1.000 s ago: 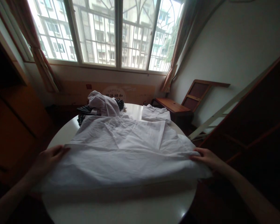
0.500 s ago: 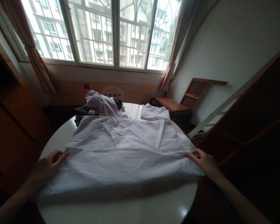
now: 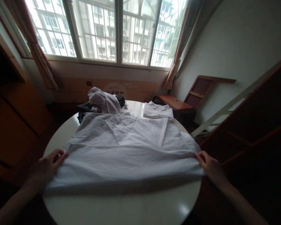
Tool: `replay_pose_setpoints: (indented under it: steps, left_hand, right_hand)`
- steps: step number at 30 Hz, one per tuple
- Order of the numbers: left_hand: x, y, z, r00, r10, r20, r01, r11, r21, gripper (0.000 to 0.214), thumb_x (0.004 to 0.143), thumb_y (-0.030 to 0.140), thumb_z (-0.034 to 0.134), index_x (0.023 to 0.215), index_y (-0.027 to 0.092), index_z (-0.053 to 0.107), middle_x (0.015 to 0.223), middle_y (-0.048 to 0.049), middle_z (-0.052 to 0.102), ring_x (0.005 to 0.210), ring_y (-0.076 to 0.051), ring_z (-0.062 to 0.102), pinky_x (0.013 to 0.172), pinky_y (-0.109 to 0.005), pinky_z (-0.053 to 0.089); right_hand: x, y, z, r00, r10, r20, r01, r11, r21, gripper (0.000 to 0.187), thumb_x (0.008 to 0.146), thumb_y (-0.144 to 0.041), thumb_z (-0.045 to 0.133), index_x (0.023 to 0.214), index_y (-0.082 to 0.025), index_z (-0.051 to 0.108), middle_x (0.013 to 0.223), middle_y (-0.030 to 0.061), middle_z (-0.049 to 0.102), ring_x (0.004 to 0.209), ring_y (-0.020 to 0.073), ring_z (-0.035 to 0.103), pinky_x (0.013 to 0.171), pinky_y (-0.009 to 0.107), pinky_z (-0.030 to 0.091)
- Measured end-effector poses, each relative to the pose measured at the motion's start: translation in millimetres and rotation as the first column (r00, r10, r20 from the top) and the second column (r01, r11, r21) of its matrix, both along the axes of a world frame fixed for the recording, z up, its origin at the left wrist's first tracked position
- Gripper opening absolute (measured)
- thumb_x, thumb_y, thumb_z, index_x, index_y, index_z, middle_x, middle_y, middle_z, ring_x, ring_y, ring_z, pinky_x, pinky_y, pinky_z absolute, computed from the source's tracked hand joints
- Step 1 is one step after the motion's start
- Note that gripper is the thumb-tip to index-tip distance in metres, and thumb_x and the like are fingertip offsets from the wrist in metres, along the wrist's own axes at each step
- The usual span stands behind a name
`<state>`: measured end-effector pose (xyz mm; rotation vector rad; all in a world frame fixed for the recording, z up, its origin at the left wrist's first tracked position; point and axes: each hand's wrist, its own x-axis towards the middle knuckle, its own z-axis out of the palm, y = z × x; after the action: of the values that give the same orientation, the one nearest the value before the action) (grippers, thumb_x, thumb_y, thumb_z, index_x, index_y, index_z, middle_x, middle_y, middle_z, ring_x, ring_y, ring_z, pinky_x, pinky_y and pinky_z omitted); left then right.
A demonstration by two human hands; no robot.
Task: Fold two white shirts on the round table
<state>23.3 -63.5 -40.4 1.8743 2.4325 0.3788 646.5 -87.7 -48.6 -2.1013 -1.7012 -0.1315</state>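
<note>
A white garment, most likely a shirt, lies spread over the round white table, with a fold running across its width. My left hand pinches its left edge between thumb and fingers. On the opposite side, my right hand is closed on the right edge. Between my hands the near part of the cloth is stretched fairly flat, while wrinkles show in the far part. The fingertips are partly hidden by the fabric and dim light.
At the table's far side sit a heap of white and dark striped clothes and a folded white shirt. Behind stands a wooden chair. A white ladder-like frame leans at the right.
My right hand has moved slightly outward to the right, and the near part of the garment looks tauter. The whole view has shifted a little.
</note>
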Motion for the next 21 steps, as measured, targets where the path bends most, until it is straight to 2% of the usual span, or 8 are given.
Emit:
replay_pose_setpoints:
  steps: [2, 4, 6, 9, 12, 15, 18, 21]
  left_hand:
    - [5.9, -0.3, 7.7, 0.998, -0.030, -0.058, 0.033, 0.998, 0.045, 0.025, 0.081, 0.044, 0.039, 0.084, 0.022, 0.052, 0.072, -0.0009, 0.064, 0.061, -0.018, 0.062, 0.052, -0.024, 0.044]
    - [20.5, 0.4, 15.5, 0.984, -0.098, -0.151, 0.131, 0.966, 0.225, 0.026, 0.082, 0.040, 0.038, 0.090, 0.019, 0.050, 0.086, -0.0074, 0.063, 0.077, -0.023, 0.061, 0.065, -0.031, 0.048]
    - [49.0, 1.8, 23.1, 0.956, -0.206, -0.207, 0.276, 0.872, 0.405, 0.030, 0.083, 0.037, 0.036, 0.098, 0.015, 0.050, 0.099, -0.0124, 0.060, 0.091, -0.025, 0.057, 0.079, -0.038, 0.046]
    - [116.9, 2.1, 31.2, 0.884, -0.447, -0.138, 0.450, 0.732, 0.512, 0.034, 0.086, 0.026, 0.031, 0.113, 0.013, 0.046, 0.113, -0.0136, 0.056, 0.106, -0.022, 0.052, 0.091, -0.038, 0.041]
    - [189.0, -0.6, 27.4, 0.720, -0.685, -0.113, 0.656, 0.617, 0.434, 0.039, 0.086, 0.015, 0.028, 0.123, 0.015, 0.041, 0.128, -0.0107, 0.049, 0.121, -0.020, 0.041, 0.098, -0.038, 0.037]
    - [230.3, -1.1, 9.2, 0.578, -0.811, -0.095, 0.798, 0.537, 0.272, 0.049, 0.083, 0.010, 0.028, 0.131, 0.014, 0.033, 0.137, -0.0105, 0.038, 0.129, -0.019, 0.028, 0.103, -0.039, 0.030]
    - [234.6, 1.9, -11.4, 0.583, -0.811, -0.056, 0.806, 0.568, 0.166, 0.049, 0.084, 0.017, 0.031, 0.133, 0.010, 0.031, 0.137, -0.0145, 0.037, 0.129, -0.020, 0.028, 0.103, -0.038, 0.030]
    - [221.8, 4.6, -20.4, 0.627, -0.775, -0.081, 0.779, 0.619, 0.103, 0.053, 0.086, 0.032, 0.034, 0.133, 0.007, 0.032, 0.140, -0.0159, 0.031, 0.131, -0.023, 0.024, 0.104, -0.040, 0.027]
  right_hand:
    - [-3.6, -0.2, 6.8, 0.994, 0.012, 0.111, -0.013, 1.000, 0.010, 0.037, 0.077, -0.053, 0.033, 0.063, -0.022, 0.048, 0.061, 0.0066, 0.060, 0.054, 0.0230, 0.058, 0.049, 0.032, 0.040]
    - [-17.3, 0.5, 18.9, 0.978, 0.028, 0.205, -0.047, 0.995, 0.091, 0.036, 0.078, -0.051, 0.035, 0.064, -0.021, 0.049, 0.066, 0.0088, 0.060, 0.060, 0.0247, 0.058, 0.052, 0.034, 0.042]
    - [-45.8, 2.4, 33.8, 0.975, 0.091, 0.204, -0.130, 0.974, 0.188, 0.033, 0.080, -0.045, 0.037, 0.071, -0.019, 0.053, 0.075, 0.0107, 0.061, 0.070, 0.0255, 0.059, 0.060, 0.037, 0.046]
    - [-111.7, 6.4, 51.0, 0.917, 0.396, 0.040, -0.396, 0.899, 0.187, 0.024, 0.083, -0.034, 0.041, 0.088, -0.017, 0.056, 0.086, 0.0091, 0.064, 0.080, 0.0215, 0.061, 0.071, 0.035, 0.049]
    - [-179.9, 11.0, 48.7, 0.734, 0.672, -0.100, -0.657, 0.739, 0.149, 0.025, 0.086, -0.024, 0.040, 0.104, -0.017, 0.054, 0.104, 0.0088, 0.063, 0.098, 0.0190, 0.058, 0.085, 0.034, 0.047]
    - [-222.5, 16.0, 25.8, 0.617, 0.779, -0.111, -0.773, 0.626, 0.100, 0.035, 0.085, -0.019, 0.038, 0.118, -0.014, 0.048, 0.120, 0.0132, 0.055, 0.113, 0.0209, 0.049, 0.094, 0.038, 0.042]
    - [-234.0, 19.8, 1.4, 0.592, 0.806, -0.030, -0.806, 0.592, 0.009, 0.042, 0.084, -0.018, 0.036, 0.124, -0.008, 0.045, 0.127, 0.0175, 0.048, 0.121, 0.0237, 0.040, 0.100, 0.044, 0.035]
    - [-227.9, 20.6, -6.4, 0.581, 0.814, 0.016, -0.811, 0.580, -0.075, 0.047, 0.087, -0.026, 0.036, 0.130, -0.008, 0.038, 0.135, 0.0158, 0.039, 0.127, 0.0225, 0.031, 0.103, 0.043, 0.030]
